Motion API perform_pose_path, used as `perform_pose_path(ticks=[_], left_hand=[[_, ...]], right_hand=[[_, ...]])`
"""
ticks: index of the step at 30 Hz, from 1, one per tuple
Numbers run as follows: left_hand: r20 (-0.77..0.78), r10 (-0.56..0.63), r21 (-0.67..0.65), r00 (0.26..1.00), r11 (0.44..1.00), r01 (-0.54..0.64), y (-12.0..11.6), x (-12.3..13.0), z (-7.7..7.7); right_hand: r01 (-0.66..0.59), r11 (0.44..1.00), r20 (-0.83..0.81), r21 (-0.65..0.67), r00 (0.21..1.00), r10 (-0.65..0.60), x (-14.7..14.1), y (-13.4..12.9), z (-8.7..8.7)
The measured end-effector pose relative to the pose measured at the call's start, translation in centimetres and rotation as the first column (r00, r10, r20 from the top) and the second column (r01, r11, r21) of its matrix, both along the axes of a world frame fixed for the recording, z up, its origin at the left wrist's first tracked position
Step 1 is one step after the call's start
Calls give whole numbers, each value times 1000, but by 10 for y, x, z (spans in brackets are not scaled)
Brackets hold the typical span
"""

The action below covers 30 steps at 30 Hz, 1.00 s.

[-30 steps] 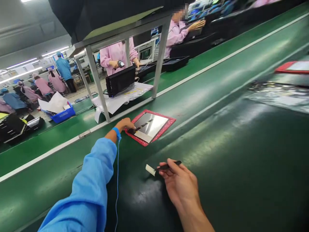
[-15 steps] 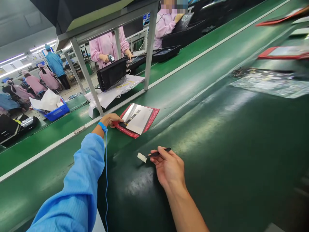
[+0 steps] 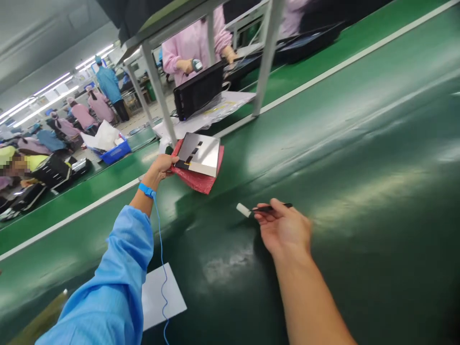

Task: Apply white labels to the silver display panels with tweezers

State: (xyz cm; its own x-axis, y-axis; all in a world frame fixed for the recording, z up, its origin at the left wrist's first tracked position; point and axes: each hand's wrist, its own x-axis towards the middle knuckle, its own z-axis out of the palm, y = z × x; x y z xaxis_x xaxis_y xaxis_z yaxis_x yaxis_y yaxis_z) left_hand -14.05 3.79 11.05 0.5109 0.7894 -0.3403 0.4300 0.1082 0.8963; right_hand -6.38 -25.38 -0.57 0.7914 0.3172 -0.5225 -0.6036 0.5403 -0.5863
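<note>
**Silver panel lifted off the belt**

Silver rectangular panel on its red bubble-wrap sheet (image 3: 198, 179): not nearest. Nearest, the right hand (image 3: 285, 229) pinches black tweezers (image 3: 268, 208) gripping a small white label (image 3: 243, 210), not yet applied. Beyond, the left hand (image 3: 163, 166) grips the panel (image 3: 201, 153), tilted above the green conveyor belt (image 3: 359, 191).

- From where I stand, no word, brand, number or sign can be read anywhere.
- The shiny panel (image 3: 200, 153) held at its corner carries only small dark squares, no lettering.
- The white sheet (image 3: 161, 294) lying on the green belt (image 3: 359, 167) looks blank.
- Yellow marks on the plastic wrap (image 3: 215, 109) under the black unit are too blurred to read.
</note>
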Motion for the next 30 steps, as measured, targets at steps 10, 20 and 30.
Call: perform_pose_path(ticks=[10,20,30], left_hand=[[173,299,-169,938,948,-271,-191,-275,-28],[-36,363,-136,931,921,-364,-315,-363,-99],[-450,30,59,893,998,-4,-311,-398,-69]], right_hand=[[-84,974,-22,-209,996,81,-27,-2,16],[-264,904,221,-337,911,349,-105,-5,25],[-548,743,473,-384,575,668,-204,-27,24]])
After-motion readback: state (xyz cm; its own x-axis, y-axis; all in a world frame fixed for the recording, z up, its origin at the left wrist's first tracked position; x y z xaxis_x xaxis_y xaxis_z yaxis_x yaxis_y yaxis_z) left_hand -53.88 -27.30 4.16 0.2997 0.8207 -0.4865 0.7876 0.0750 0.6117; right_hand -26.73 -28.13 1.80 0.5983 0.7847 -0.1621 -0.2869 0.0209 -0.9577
